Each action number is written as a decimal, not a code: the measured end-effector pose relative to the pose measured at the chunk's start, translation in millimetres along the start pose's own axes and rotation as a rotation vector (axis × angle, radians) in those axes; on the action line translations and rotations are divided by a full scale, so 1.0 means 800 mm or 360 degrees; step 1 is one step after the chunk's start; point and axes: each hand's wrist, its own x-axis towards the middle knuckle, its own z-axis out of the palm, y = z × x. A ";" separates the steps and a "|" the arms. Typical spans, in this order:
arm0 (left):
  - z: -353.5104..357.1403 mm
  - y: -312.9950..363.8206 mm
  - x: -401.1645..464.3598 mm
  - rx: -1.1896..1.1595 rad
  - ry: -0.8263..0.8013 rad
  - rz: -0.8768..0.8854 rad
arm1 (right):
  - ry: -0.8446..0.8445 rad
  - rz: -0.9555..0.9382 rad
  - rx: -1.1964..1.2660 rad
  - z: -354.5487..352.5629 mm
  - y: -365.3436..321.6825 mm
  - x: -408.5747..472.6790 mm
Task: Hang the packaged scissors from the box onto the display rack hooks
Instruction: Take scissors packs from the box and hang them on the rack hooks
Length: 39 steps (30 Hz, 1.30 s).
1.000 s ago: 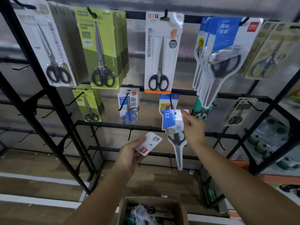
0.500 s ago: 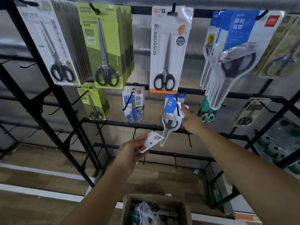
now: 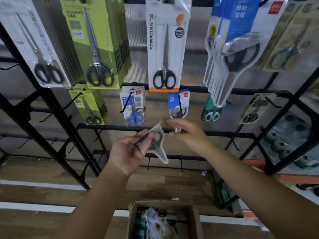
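While pinched, scissors pack (image 3: 158, 144) juts above left hand (image 3: 126, 153).

Box (image 3: 196, 219) below hands; left hand (image 3: 127, 152) left of right hand (image 3: 188, 133); rack (image 3: 189, 130) behind.

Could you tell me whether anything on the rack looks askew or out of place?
The blue-carded clear-blister scissors packs at upper right hang tilted and fanned out, unlike the straight white-carded scissors pack beside them. Nothing else stands out.

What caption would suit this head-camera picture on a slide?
Left hand holds a packaged scissors below the display rack; open right hand reaches toward it.
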 end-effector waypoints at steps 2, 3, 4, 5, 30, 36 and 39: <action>0.007 0.004 0.000 -0.0023 -0.0057 -0.0016 | -0.0047 -0.0071 -0.0012 0.001 -0.014 0.002; 0.010 0.005 0.001 0.0016 -0.0063 -0.0032 | -0.0049 -0.0112 -0.0014 0.002 -0.021 0.004; 0.014 0.005 0.001 0.0065 -0.0071 -0.0051 | -0.0037 -0.0145 -0.0015 0.005 -0.025 0.006; 0.017 0.004 0.002 0.0110 -0.0083 -0.0064 | -0.0011 -0.0178 -0.0009 0.008 -0.029 0.007; 0.021 -0.054 0.016 0.3349 -0.0074 0.1016 | 0.0782 -0.0382 -0.0731 -0.018 0.065 0.029; 0.016 -0.049 0.019 0.3423 -0.0083 0.1023 | 0.0870 -0.0452 -0.0726 -0.019 0.069 0.033; 0.016 -0.045 0.021 0.3529 -0.0045 0.0968 | 0.0859 -0.0506 -0.0813 -0.016 0.070 0.035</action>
